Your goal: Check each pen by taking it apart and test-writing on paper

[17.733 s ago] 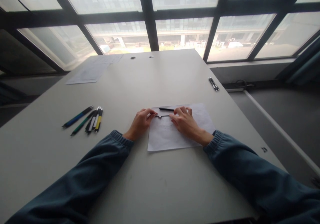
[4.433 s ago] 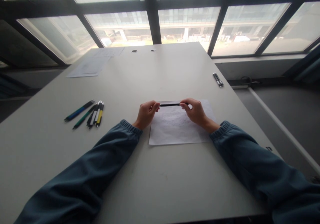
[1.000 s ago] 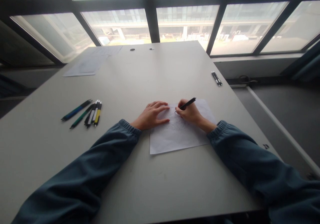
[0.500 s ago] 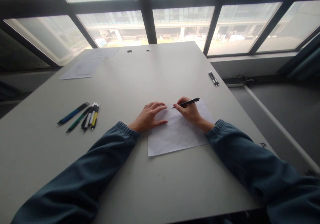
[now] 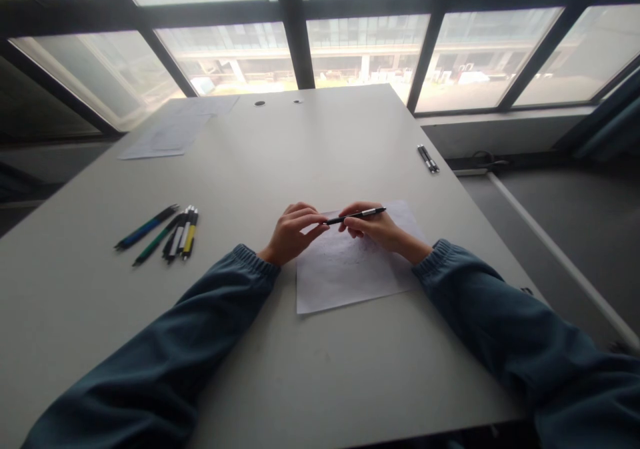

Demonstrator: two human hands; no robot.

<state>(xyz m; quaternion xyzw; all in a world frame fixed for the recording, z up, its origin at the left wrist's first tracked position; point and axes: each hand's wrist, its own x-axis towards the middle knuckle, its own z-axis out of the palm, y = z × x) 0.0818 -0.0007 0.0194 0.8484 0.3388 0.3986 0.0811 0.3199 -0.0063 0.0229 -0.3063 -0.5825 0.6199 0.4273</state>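
A black pen (image 5: 367, 213) with a silvery band lies nearly level between my two hands, above a sheet of paper (image 5: 345, 285). My right hand (image 5: 373, 225) is closed around its barrel. At the other end, my left hand (image 5: 297, 231) pinches the pen's tip between thumb and fingers. Faint pencil-like marks show on the paper; part of the sheet is hidden under my hands and right wrist.
Several pens (image 5: 183, 233) in blue, green, black, silver and yellow lie on the white table (image 5: 280, 355) at left. Two dark pens (image 5: 428, 159) rest near its right edge. More paper sheets (image 5: 165, 132) lie at the far left corner, by the windows.
My left hand has lifted from the paper and closed on the pen's tip. The pen has come off the sheet and tipped to nearly level in my right hand.
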